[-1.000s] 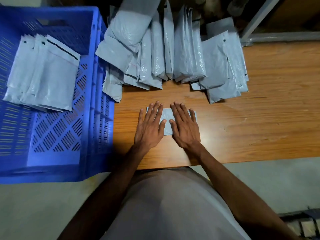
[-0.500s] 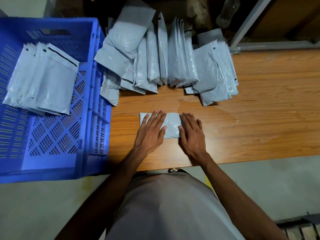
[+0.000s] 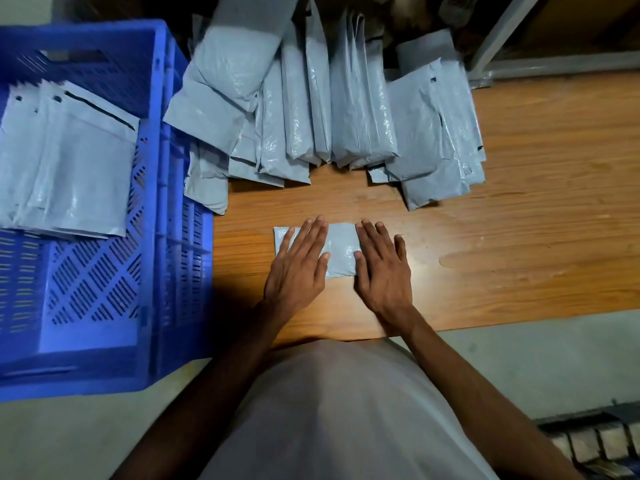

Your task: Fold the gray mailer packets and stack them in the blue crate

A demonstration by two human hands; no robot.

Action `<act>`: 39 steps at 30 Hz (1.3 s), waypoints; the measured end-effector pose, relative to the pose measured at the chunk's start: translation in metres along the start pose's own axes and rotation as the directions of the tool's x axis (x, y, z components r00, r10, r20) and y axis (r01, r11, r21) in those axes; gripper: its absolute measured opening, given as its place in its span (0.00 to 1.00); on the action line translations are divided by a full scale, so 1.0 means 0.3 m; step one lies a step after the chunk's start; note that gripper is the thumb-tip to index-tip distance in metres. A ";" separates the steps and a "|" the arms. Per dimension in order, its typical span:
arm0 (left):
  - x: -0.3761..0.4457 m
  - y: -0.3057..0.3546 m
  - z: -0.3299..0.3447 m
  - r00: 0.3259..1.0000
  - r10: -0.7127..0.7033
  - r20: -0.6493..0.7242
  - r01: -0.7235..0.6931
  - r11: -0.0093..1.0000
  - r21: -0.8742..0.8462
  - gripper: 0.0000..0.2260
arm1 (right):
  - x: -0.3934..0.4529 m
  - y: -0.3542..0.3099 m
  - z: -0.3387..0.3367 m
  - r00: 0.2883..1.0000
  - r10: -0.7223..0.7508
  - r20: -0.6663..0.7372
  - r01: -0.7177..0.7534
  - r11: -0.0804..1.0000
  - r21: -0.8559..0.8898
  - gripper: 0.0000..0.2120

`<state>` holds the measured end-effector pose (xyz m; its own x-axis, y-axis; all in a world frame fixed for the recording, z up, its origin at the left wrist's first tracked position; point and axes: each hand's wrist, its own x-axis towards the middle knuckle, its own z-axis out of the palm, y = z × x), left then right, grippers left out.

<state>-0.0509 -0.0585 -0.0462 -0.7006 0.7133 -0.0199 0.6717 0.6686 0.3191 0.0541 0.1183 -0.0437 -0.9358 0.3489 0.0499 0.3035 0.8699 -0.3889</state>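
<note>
Since a second ago our hands have slid apart along the folded packet [image 3: 341, 251], baring its middle. From the head view, our left hand [image 3: 299, 268] lies flat with straight fingers on the packet's left half, and our right hand [image 3: 382, 268] lies flat on its right end, both pressing, neither gripping. It rests on the wooden table [image 3: 519, 244], near the front edge. Behind it unfolded gray mailers [image 3: 322, 109] lean in a row. At left, the blue crate [image 3: 162, 216] holds stacked mailers [image 3: 69, 161].

mailer pile [image 3: 329, 109] behind, crate [image 3: 162, 202] left
</note>
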 end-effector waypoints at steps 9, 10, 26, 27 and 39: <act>0.000 0.000 -0.011 1.000 0.002 0.029 -0.001 1.000 -0.017 0.26 | 0.001 -0.005 -0.012 0.999 0.004 0.039 -0.004 1.000 0.017 0.25; 0.001 -0.002 -0.013 0.999 0.004 0.034 -0.004 1.000 -0.021 0.26 | -0.001 -0.003 -0.015 0.999 0.006 0.054 -0.008 1.000 0.028 0.25; 0.012 0.036 0.008 0.999 0.036 0.040 -0.041 0.993 0.113 0.28 | 0.005 0.013 -0.013 0.991 -0.036 0.126 0.038 0.999 -0.016 0.27; 0.012 0.036 0.009 0.999 0.039 0.037 -0.043 0.992 0.115 0.28 | 0.005 0.013 -0.014 0.991 -0.034 0.129 0.037 0.999 -0.020 0.27; 0.024 0.042 0.006 0.998 0.035 0.057 -0.041 0.995 0.095 0.29 | 0.025 0.012 -0.023 0.983 -0.019 0.185 0.020 1.000 -0.005 0.27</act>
<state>-0.0470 -0.0447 -0.0439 -0.6615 0.7473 -0.0626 0.7195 0.6560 0.2280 0.0495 0.1264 -0.0383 -0.9583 0.2620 -0.1138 0.2857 0.8783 -0.3834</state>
